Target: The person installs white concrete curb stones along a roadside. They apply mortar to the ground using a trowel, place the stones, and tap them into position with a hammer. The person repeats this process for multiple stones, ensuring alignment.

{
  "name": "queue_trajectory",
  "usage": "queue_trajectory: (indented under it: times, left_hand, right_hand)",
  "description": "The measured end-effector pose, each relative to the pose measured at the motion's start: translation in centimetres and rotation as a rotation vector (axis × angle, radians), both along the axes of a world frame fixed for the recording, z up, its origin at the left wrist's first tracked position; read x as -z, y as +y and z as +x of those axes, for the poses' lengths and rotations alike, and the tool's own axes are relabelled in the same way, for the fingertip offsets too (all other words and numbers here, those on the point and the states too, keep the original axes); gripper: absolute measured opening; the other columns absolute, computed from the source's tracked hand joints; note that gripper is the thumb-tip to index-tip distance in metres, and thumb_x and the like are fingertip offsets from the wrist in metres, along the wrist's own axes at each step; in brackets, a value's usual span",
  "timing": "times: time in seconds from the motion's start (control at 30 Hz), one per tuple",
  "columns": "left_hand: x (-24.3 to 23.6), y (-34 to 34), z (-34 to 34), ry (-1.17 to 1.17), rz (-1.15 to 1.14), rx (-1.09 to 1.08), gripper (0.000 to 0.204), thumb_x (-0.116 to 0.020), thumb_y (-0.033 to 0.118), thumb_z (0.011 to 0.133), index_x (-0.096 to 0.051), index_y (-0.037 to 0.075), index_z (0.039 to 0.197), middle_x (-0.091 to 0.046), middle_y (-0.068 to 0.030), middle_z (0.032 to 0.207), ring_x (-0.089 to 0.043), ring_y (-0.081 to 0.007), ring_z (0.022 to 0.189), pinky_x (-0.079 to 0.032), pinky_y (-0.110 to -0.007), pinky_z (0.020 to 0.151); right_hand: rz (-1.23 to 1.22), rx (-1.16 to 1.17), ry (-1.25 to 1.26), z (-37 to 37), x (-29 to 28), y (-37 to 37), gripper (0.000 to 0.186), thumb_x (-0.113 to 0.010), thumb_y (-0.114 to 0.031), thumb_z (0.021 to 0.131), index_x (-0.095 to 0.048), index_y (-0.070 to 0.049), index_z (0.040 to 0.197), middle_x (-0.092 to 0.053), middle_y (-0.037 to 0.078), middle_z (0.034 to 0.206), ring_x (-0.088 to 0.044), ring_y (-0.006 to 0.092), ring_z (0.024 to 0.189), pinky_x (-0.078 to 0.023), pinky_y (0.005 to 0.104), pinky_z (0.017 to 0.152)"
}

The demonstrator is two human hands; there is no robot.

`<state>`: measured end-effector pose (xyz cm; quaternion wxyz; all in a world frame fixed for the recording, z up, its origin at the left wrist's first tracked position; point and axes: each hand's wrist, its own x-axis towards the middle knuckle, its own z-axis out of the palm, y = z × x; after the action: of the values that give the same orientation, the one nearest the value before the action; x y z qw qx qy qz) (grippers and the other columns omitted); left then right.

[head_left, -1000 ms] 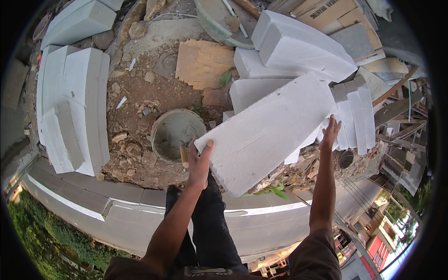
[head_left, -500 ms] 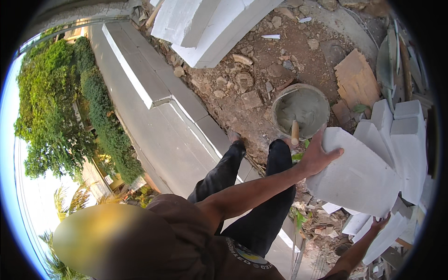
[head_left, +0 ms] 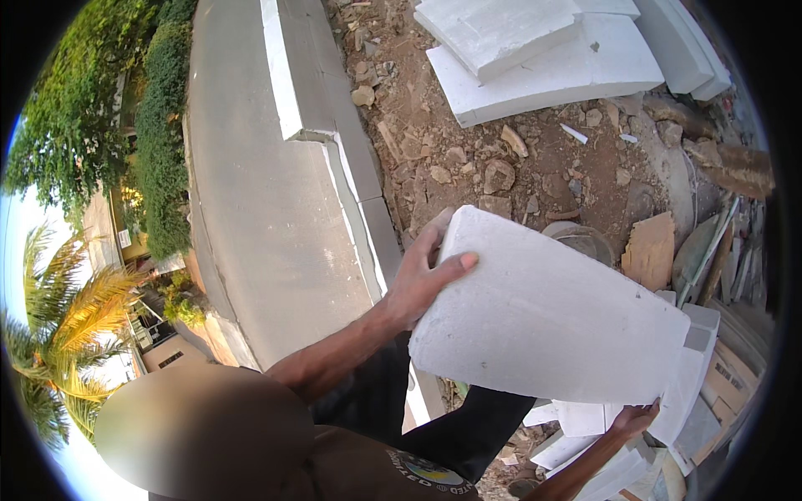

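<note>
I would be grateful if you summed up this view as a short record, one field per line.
Left hand: gripping one end of the white block, thumb on its broad face
Right hand: at the block's lower right corner, fingers partly hidden
Partly hidden by the block: round bucket
Right of the bucket: tan board
Upper right: stacked white slabs on rubble-strewn soil
Left side: grey road, green hedge

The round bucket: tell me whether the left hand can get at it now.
Probably not: the left hand grips one end of the white block, which also hides part of the round bucket from view.
</note>
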<state>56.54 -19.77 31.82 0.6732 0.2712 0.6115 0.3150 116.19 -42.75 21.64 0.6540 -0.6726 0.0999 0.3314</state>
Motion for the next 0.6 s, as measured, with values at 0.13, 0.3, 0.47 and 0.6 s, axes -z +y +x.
queue_trajectory:
  times: [0.13, 0.3, 0.47, 0.6]
  left_hand:
    - [-4.1, -6.1, -13.9, -0.008, -0.014, -0.306, 0.099, -0.074, 0.047, 0.087, -0.027, -0.003, 0.159, -0.048, -0.0248, 0.144, -0.052, -0.0350, 0.132, -0.047, -0.048, 0.107]
    - [-4.1, -18.5, -26.0, 0.057, -0.095, -0.711, 0.096, -0.063, 0.058, 0.088, -0.031, -0.002, 0.156, -0.050, -0.0235, 0.141, -0.055, -0.0343, 0.127, -0.049, -0.048, 0.103]
    - [0.1, -33.1, -30.6, -0.161, -0.119, -1.315, 0.090, -0.059, 0.058, 0.092, -0.036, -0.001, 0.156, -0.051, -0.0249, 0.148, -0.056, -0.0370, 0.129, -0.049, -0.050, 0.106]
    - [6.6, -39.2, -29.9, -0.243, 0.025, -1.507, 0.086, -0.054, 0.059, 0.095, -0.038, 0.000, 0.155, -0.055, -0.0234, 0.146, -0.059, -0.0367, 0.129, -0.048, -0.050, 0.109]
  right_hand:
    - [0.087, -0.397, 0.009, -14.2, -3.2, 13.9, 0.058, -0.065, -0.028, 0.097, -0.050, 0.003, 0.144, -0.056, 0.017, 0.147, -0.051, 0.0314, 0.136, -0.036, 0.0477, 0.119]
    - [0.166, -0.908, -0.063, -34.1, -4.6, 27.9, 0.063, -0.072, -0.027, 0.091, -0.053, 0.001, 0.144, -0.060, 0.015, 0.142, -0.054, 0.0303, 0.134, -0.040, 0.0474, 0.115]
    - [0.076, -1.219, -0.136, -59.9, -1.3, 35.4, 0.045, -0.074, -0.021, 0.092, -0.065, -0.007, 0.134, -0.066, 0.009, 0.126, -0.061, 0.0221, 0.115, -0.052, 0.0480, 0.095]
    - [0.187, -1.580, -0.263, -77.2, 1.2, 37.7, 0.042, -0.078, -0.012, 0.087, -0.071, 0.000, 0.126, -0.065, 0.010, 0.115, -0.061, 0.0201, 0.110, -0.046, 0.0342, 0.099]
